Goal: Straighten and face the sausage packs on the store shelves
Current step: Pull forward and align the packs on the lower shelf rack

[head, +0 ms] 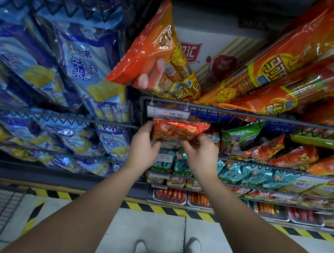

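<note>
Mid-facing, our left hand (143,142) and right hand (200,153) each curl round an end of the small red crinkly plastic sausage pack (179,129), held just below the front edge of the grey wire shelf (246,114); next we should probably set it square, label outward.

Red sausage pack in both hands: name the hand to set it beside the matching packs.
Right, probably: the right hand pinches the red sausage pack nearest the matching red packs; the left hand holds its far end.

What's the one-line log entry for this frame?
step: facing | left hand: grips red sausage pack | right hand: grips same pack | position: below 19.90 price tag
</note>
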`<act>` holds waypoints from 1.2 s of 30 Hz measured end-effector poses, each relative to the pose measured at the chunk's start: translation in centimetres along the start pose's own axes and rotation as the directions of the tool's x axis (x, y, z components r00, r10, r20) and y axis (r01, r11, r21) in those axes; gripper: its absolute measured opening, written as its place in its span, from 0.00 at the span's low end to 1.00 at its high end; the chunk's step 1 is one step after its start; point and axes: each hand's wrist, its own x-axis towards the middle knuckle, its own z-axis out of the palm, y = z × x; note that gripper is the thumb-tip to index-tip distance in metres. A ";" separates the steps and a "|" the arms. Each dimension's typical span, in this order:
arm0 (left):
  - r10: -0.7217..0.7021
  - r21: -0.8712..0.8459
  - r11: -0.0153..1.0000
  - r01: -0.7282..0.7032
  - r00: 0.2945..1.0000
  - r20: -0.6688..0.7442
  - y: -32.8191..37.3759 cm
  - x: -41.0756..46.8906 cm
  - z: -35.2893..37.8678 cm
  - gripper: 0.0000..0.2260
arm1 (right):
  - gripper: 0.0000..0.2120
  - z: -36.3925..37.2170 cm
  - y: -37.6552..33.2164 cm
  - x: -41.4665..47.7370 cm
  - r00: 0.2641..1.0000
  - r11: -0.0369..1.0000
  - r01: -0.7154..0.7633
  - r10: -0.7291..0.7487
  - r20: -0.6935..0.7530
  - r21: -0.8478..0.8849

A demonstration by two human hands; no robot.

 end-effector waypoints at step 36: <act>-0.488 -0.172 0.862 0.477 0.872 -0.028 0.8 3.5 3.3 0.18 | 0.24 1.3 -0.4 4.1 0.957 0.954 -0.096 0.167 0.238 -0.283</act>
